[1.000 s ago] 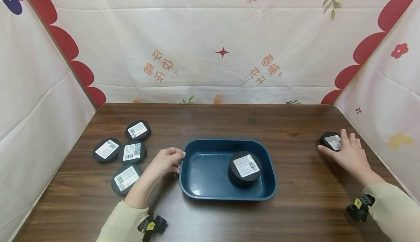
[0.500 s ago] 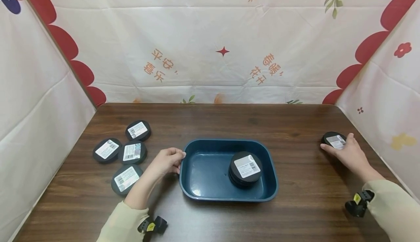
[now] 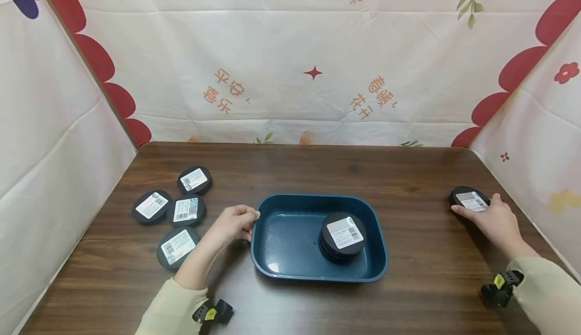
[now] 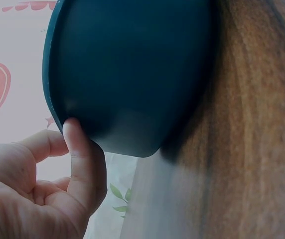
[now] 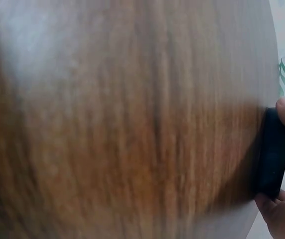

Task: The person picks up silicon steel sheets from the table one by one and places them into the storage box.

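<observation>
At the right side of the table, my right hand grips a round black disc with a white barcode label. The right wrist view has the thumb at one edge of this disc and fingertips at the opposite edge. My left hand pinches the left rim of a dark blue plastic tray. In the left wrist view, a finger lies over the tray's edge. A stack of similar black discs sits in the tray's right half, its top label facing up.
Several more labelled discs lie on the left of the wooden table: one at the back, others grouped nearer the left forearm. White printed cloth hangs behind the table and along both sides.
My right hand's fingers have gone from spread over the disc to holding it by its edges. The left hand keeps its pinch on the tray; the head view has shifted slightly.
</observation>
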`<state>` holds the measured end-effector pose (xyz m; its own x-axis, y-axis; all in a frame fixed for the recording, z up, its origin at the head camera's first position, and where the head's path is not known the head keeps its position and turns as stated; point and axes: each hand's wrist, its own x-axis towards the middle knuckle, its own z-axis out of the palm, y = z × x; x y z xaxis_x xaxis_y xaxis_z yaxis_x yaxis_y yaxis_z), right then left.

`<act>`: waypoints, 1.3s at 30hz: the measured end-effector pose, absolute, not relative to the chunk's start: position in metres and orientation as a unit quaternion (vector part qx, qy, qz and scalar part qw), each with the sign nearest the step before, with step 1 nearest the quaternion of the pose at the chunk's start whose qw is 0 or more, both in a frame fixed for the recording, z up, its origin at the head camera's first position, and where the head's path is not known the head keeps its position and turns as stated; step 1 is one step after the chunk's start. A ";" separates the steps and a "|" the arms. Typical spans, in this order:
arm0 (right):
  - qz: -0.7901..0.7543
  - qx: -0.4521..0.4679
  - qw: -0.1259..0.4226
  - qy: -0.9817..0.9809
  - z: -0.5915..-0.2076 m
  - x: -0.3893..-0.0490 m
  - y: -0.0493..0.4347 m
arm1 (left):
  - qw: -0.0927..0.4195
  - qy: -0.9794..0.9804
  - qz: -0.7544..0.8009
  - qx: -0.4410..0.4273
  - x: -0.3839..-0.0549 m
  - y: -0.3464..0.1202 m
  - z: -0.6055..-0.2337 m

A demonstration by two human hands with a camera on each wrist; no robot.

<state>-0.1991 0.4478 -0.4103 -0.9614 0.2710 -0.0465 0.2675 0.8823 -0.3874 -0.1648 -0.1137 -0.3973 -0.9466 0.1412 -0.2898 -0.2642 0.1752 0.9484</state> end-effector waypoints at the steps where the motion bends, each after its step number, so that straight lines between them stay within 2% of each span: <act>1: 0.198 -0.139 0.008 -0.970 -0.411 -0.199 0.448 | 0.158 0.749 0.642 -0.041 -0.165 -0.113 -0.398; 28: 0.209 -0.135 0.027 -0.968 -0.408 -0.185 0.443 | 0.162 0.750 0.640 -0.042 -0.164 -0.113 -0.397; 39: 0.244 -0.117 0.026 -0.962 -0.393 -0.178 0.419 | 0.166 0.750 0.639 -0.049 -0.166 -0.114 -0.398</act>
